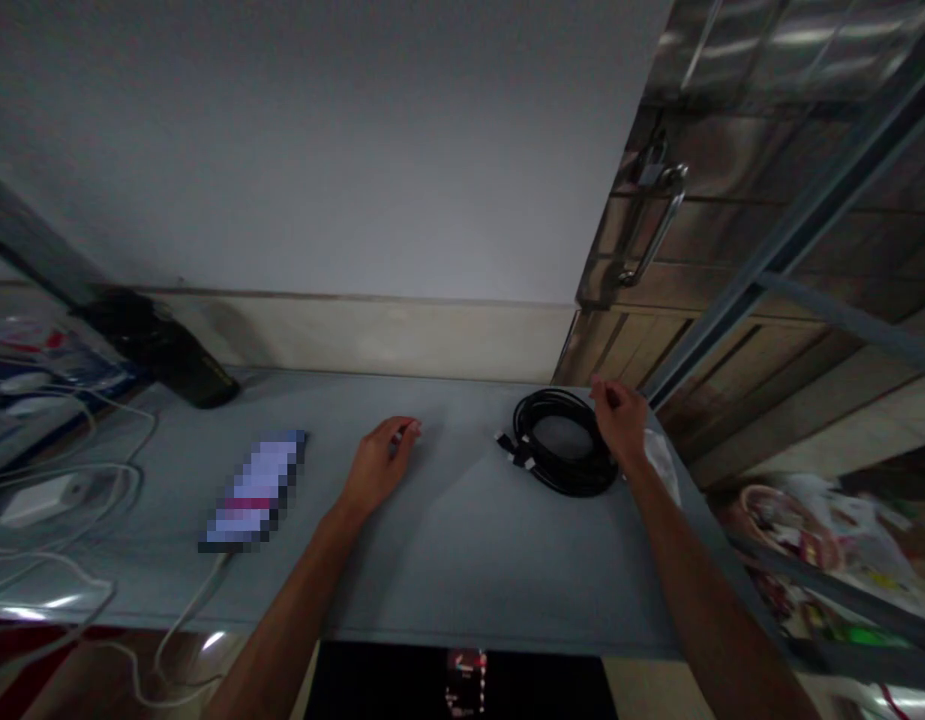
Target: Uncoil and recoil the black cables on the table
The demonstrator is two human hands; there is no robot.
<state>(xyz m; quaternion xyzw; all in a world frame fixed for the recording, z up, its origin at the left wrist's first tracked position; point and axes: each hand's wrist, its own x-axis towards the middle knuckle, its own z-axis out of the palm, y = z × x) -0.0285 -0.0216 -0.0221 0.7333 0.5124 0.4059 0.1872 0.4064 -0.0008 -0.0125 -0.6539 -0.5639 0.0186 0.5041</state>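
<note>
A coil of black cable (567, 478) with light-tipped connectors at its left side lies on the right part of the grey table. My right hand (619, 415) is at the coil's upper right edge, its fingers curled; whatever they hold, if anything, is too small to name. Left of the coil, my left hand (383, 460) hovers over or rests on the table, fingers bent together, and I cannot make out anything in them. A clear plastic bag (661, 465) lies partly behind my right wrist. Further left is a phone (256, 490) with a lit, blurred screen and a white cable plugged in.
On the left of the table (462, 590) are a black bottle (169, 350) on its side, a white adapter (46, 500) and tangled white cables. A metal frame post (777, 250) rises on the right. A dark screen (387, 685) sits below the front edge.
</note>
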